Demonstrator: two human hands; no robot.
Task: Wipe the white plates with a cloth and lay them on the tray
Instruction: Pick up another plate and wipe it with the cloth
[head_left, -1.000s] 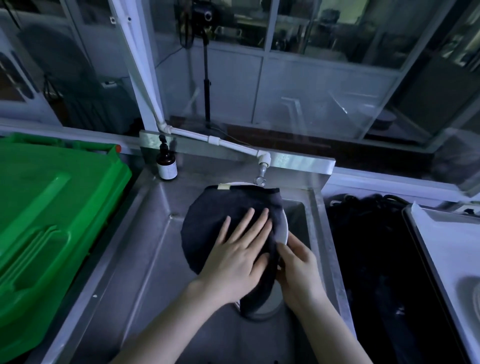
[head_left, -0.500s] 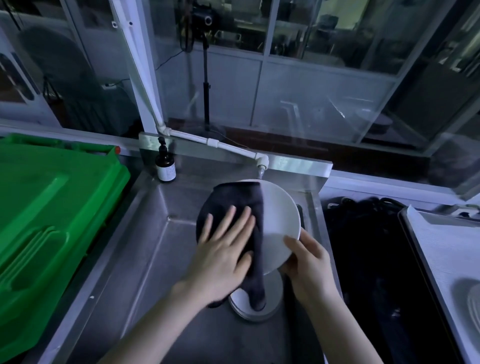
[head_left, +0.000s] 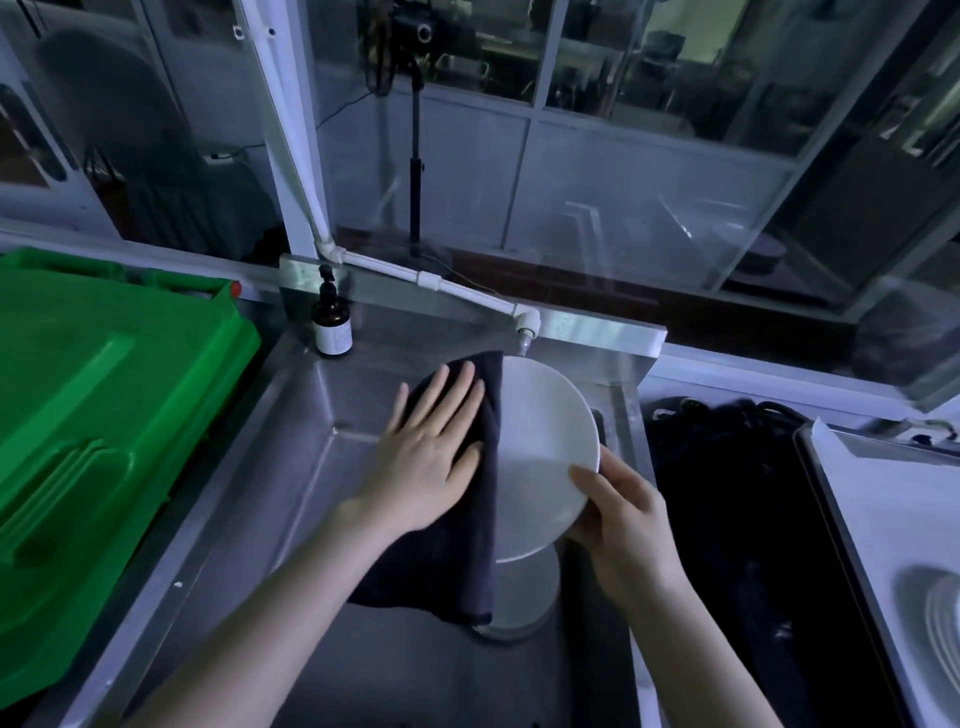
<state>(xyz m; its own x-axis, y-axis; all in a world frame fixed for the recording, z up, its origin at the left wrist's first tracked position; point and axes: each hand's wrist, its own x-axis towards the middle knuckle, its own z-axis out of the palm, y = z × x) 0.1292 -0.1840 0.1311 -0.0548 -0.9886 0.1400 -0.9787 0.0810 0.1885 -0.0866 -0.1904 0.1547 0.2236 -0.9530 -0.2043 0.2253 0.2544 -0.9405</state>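
The right hand (head_left: 623, 525) grips the plate (head_left: 545, 441) by its near rim to steady it. The left hand (head_left: 431, 447), fingers flat, presses the cloth (head_left: 452, 561) on.

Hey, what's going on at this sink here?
A person is wiping a white plate over a steel sink. The right hand grips the plate's lower rim, holding it tilted, while the left hand presses a dark cloth flat against its left half. A second plate lies in the sink underneath. The tray on the right holds what looks like a third plate.
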